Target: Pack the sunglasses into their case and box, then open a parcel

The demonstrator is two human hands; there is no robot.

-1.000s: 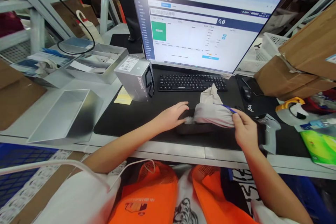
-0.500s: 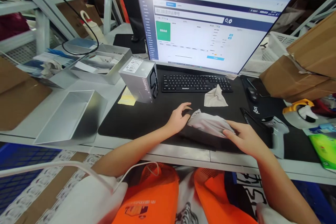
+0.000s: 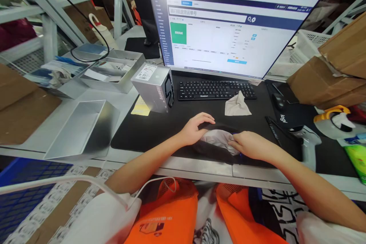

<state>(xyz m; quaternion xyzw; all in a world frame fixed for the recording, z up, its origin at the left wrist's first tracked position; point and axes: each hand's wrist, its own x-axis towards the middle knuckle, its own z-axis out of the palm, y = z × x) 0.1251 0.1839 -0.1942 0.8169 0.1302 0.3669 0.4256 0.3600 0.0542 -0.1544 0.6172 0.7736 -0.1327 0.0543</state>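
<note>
A crumpled pale grey cloth [image 3: 219,137] lies against a dark item [image 3: 215,153] on the black desk mat, near the front edge. This item blends into the mat, so its kind does not show. My right hand [image 3: 251,145] is closed on the right end of the cloth, fingertips pinching it; a bit of blue shows beneath. Around the left end of the dark item curves my left hand [image 3: 196,127], its thumb by the cloth and its fingers bent over the far side. A second light cloth [image 3: 238,105] sits just beyond, by the keyboard [image 3: 215,90].
A monitor [image 3: 211,26] stands at the back. Left are a silver box [image 3: 156,89], a yellow note [image 3: 140,107] and an open silver box part [image 3: 76,129]. A scanner [image 3: 310,145], mouse [image 3: 278,101], tape roll [image 3: 333,122] and cardboard boxes [image 3: 326,82] are at right.
My right hand has moved left and turned knuckles-up, bunching the cloth down against the dark item. My left hand's fingers now reach farther over its left end. The view has shifted slightly.
</note>
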